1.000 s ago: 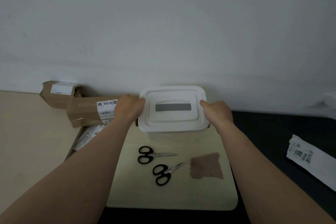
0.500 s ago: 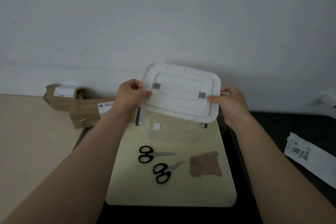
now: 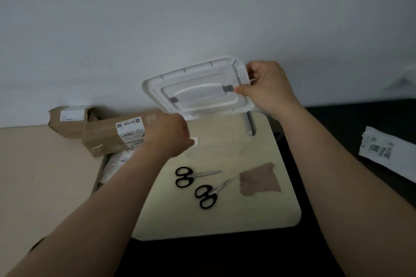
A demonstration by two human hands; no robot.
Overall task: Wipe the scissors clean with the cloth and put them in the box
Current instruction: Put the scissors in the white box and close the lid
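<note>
My right hand (image 3: 267,87) grips the right edge of the white lid (image 3: 198,92) and holds it tilted in the air above the clear plastic box (image 3: 225,137). The box stands open at the back of a cream board (image 3: 225,216). My left hand (image 3: 168,137) hovers at the box's left side with loosely curled fingers, and I see nothing in it. Two black-handled scissors lie on the board, one (image 3: 186,176) behind the other (image 3: 208,194). A brown cloth (image 3: 258,180) lies just to their right.
Two cardboard parcels (image 3: 108,137) (image 3: 67,119) lie to the left against the wall. A white labelled packet (image 3: 387,153) rests on the black surface (image 3: 360,119) at the right. The white wall stands right behind the box.
The lid came off the box and rose up to the right. My left hand let go of it and dropped to the box's left side; my right hand alone holds the lid.
</note>
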